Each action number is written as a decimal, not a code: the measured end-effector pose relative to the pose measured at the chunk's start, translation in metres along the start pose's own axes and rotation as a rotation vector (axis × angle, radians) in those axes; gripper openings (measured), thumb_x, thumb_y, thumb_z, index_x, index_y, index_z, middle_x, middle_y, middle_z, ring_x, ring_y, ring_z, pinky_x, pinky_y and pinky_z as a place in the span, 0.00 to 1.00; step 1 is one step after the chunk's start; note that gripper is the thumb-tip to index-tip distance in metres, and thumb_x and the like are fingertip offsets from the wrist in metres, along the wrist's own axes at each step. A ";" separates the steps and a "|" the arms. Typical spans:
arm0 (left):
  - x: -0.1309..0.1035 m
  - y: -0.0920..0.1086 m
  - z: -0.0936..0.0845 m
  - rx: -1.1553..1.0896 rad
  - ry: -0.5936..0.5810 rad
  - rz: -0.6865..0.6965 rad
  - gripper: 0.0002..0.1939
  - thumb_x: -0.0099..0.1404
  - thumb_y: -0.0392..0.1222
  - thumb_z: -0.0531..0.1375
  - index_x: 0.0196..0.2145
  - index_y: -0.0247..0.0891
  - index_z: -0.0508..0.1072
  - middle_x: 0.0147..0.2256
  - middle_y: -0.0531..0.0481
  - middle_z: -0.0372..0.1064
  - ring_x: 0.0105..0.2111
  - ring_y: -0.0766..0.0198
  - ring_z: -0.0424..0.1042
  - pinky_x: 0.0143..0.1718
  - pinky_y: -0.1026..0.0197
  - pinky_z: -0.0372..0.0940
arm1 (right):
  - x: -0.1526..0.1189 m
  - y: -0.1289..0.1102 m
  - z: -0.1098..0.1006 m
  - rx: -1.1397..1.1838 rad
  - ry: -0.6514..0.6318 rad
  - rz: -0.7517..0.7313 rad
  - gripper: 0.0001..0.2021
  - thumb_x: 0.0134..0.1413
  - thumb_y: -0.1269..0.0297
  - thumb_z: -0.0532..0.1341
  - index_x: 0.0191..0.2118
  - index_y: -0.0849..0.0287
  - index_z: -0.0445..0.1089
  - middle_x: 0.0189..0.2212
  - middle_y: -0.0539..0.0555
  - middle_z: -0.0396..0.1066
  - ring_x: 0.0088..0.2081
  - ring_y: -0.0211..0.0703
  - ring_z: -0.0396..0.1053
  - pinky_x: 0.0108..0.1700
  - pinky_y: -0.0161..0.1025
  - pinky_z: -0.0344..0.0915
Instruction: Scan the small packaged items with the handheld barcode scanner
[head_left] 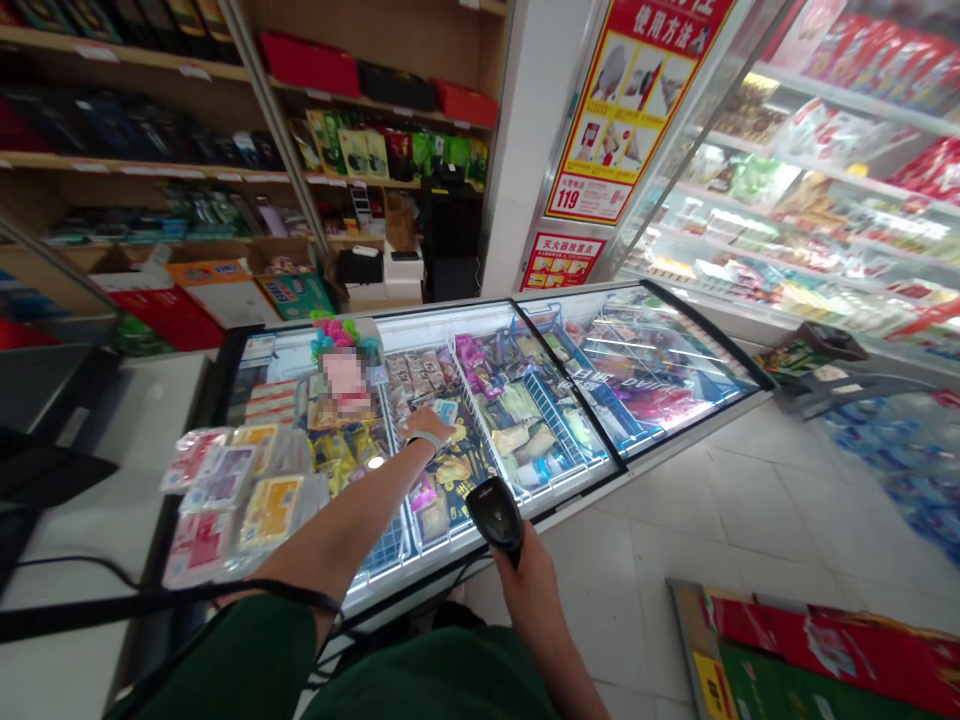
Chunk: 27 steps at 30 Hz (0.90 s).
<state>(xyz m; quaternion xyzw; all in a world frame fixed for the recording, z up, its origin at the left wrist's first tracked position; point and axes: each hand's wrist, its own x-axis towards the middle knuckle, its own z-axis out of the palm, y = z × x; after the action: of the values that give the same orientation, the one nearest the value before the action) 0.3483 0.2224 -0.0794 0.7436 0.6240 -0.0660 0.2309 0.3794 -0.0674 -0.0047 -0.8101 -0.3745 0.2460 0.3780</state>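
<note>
Scanner sits grasped in your right hand; your left hand reaches to a pale-blue packet at 11 o'clock, grip indeterminable; next move likely calls for a secure pinch.

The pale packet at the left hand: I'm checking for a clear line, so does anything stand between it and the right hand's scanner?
Nothing visible stands between the scanner in the right hand and the pale packet at the left hand. I cannot tell whether the freezer's glass top extends between them.
</note>
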 end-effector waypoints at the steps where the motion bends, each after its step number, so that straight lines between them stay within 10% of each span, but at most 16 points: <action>1: -0.005 -0.006 -0.002 0.007 0.019 0.013 0.22 0.65 0.49 0.58 0.53 0.37 0.66 0.53 0.43 0.64 0.50 0.54 0.67 0.50 0.45 0.64 | 0.001 -0.001 0.001 -0.013 -0.007 -0.012 0.11 0.54 0.68 0.57 0.44 0.61 0.66 0.38 0.59 0.71 0.41 0.50 0.70 0.42 0.41 0.65; 13: -0.105 -0.098 -0.050 0.017 0.419 0.261 0.31 0.52 0.49 0.63 0.53 0.37 0.66 0.50 0.39 0.66 0.52 0.46 0.63 0.56 0.45 0.51 | 0.014 -0.026 0.009 -0.125 -0.102 -0.212 0.09 0.54 0.66 0.57 0.41 0.60 0.65 0.35 0.57 0.71 0.39 0.50 0.70 0.40 0.40 0.64; 27: -0.213 -0.212 -0.078 0.053 0.820 0.018 0.28 0.56 0.46 0.60 0.54 0.38 0.65 0.48 0.39 0.67 0.51 0.47 0.63 0.59 0.43 0.45 | -0.001 -0.097 0.042 -0.195 -0.394 -0.559 0.08 0.55 0.68 0.57 0.42 0.60 0.64 0.38 0.58 0.69 0.41 0.49 0.67 0.42 0.41 0.62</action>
<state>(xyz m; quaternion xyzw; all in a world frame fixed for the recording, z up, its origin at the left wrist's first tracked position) 0.0850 0.0884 0.0162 0.7196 0.6557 0.2217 -0.0555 0.3096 -0.0080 0.0480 -0.6456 -0.6693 0.2474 0.2722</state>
